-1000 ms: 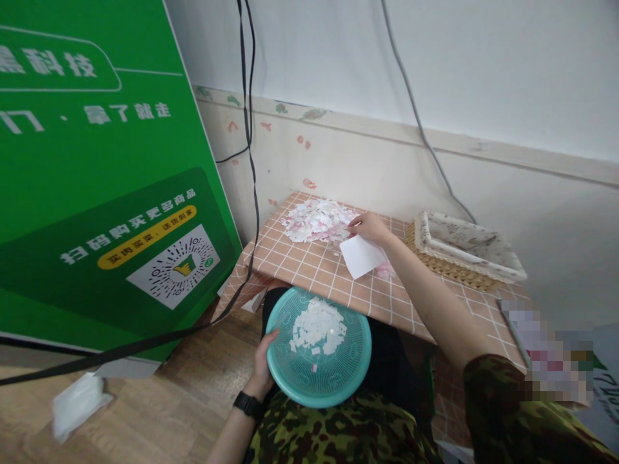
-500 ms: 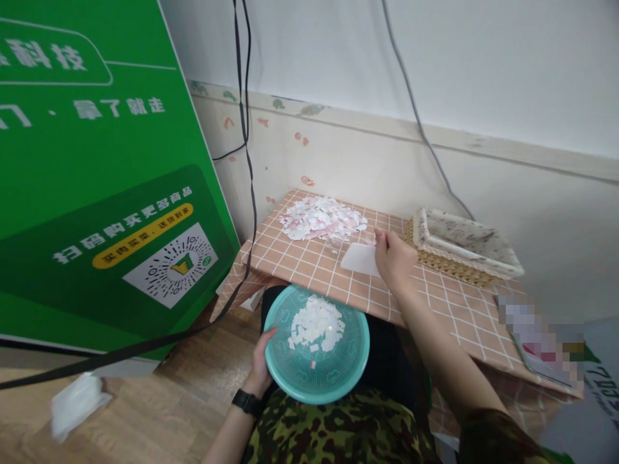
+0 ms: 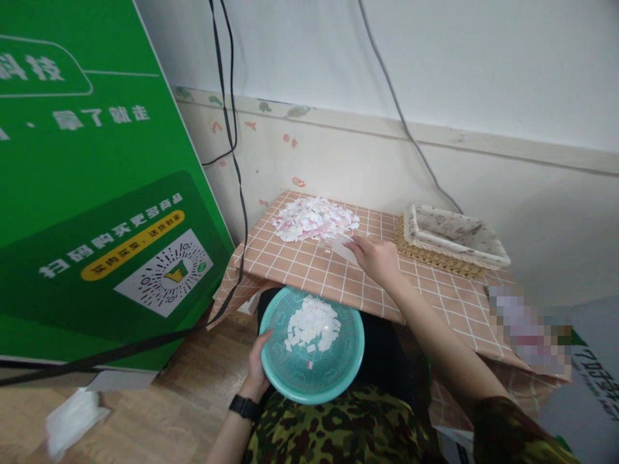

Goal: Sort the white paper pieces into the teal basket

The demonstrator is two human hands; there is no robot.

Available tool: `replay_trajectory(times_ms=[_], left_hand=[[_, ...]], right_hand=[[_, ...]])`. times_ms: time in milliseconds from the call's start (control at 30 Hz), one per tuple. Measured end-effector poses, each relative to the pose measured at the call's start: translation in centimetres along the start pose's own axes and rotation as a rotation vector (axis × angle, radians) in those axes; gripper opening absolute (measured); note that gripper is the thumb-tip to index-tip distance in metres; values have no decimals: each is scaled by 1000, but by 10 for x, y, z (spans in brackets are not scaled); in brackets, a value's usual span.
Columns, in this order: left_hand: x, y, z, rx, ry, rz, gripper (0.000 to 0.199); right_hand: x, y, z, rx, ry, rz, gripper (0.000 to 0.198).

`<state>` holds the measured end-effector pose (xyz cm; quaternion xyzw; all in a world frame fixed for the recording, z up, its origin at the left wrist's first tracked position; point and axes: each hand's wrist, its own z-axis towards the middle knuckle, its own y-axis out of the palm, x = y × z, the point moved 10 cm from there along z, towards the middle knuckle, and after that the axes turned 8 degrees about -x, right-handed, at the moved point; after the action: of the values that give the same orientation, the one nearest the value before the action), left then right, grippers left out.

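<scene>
At the near edge of a heap of white and pink paper scraps (image 3: 314,220), a white sheet (image 3: 344,250) was pinched between the thumb and fingers of the right hand (image 3: 378,259); whether it touched the cloth could not be told. Below the table's front edge, the left hand (image 3: 258,361) gripped the left rim of a teal strainer basket (image 3: 312,390), thumb over the lip, above the person's lap. White pieces (image 3: 314,324) lay clustered in it, with one small red-marked piece (image 3: 309,365) nearer the person.

A band of the checked tablecloth (image 3: 300,270) ran between the heap and the front edge, and more of it stretched rightward under the right forearm. A cloth-lined wicker basket (image 3: 438,258) stood near the right hand, limiting room on that side, while the wall (image 3: 338,154) closed off the back. Black cords (image 3: 235,145) hung before the table's left corner, beside a green panel (image 3: 101,161). A white bag (image 3: 75,419) lay on the floor.

The left fingers were hidden behind the strainer, the sheet's near end was covered by the right hand, and an item (image 3: 525,335) at the table's right was pixelated beyond recognition.
</scene>
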<state>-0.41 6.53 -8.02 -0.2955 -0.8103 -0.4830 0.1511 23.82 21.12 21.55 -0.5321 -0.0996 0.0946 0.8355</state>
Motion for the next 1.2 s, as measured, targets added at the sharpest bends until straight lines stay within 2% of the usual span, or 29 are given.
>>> replay_trajectory(times_ms=[267, 500, 867, 1200], left_hand=[[0, 1, 0, 8, -4, 8, 20], [-1, 8, -4, -5, -31, -11, 21], [-3, 9, -2, -32, -42, -33, 19], [-3, 9, -3, -22, -44, -28, 24]], right_hand=[[-17, 4, 13, -109, -24, -41, 43], [-18, -1, 18, -131, 1, -60, 42], [-28, 9, 32, -159, -17, -57, 43], [-18, 2, 21, -149, 129, -64, 43]])
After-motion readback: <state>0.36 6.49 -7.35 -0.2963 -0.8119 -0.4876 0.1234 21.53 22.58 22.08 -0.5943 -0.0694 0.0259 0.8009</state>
